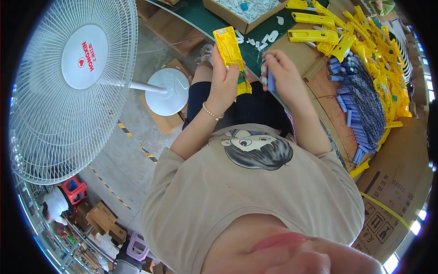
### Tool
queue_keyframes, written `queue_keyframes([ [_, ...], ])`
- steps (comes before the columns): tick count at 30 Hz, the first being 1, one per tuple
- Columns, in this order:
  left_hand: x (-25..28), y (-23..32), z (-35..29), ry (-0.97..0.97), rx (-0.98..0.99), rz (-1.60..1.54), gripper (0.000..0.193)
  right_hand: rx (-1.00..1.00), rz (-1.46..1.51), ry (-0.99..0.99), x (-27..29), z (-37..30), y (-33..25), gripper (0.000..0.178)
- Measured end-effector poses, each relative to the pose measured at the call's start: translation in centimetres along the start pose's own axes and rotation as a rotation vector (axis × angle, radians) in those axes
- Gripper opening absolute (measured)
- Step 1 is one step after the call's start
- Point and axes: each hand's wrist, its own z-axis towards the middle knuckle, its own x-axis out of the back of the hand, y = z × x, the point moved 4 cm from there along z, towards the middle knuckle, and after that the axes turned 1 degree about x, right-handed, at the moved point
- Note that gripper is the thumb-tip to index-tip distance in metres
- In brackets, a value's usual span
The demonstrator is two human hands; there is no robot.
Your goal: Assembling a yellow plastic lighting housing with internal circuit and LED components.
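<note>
My left hand [221, 86] is wrapped round a yellow plastic housing [227, 43], its hollow inner side turned up. Wires and a bit of green circuit board [241, 75] show at its lower end, partly covered by my fingers. Just to the right, my right hand [287, 75] is closed on a blue cylindrical battery [271, 82], held apart from the housing. A small white piece [264, 73] shows at the fingertips of that hand; its kind is too small to tell.
On the bench at right lie a heap of blue batteries [351, 107] with dark wires and a pile of yellow housings [388, 80]. A cardboard box [242, 23] of white parts stands ahead, with loose white pieces [262, 43] beside it. A large fan [86, 59] stands left.
</note>
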Motion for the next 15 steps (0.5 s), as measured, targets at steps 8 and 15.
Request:
queue_keyframes([
  [8, -0.1, -1.2, -0.2, -0.106, -0.012, 0.043, 0.076, 0.022, 0.326, -0.120, 1.8, 0.7, -1.9, 0.041],
  [15, -1.8, -0.1, -0.7, -0.127, -0.025, 0.216, 0.079, 0.282, 0.090, 0.012, -0.2, 0.3, -3.6, 0.025],
])
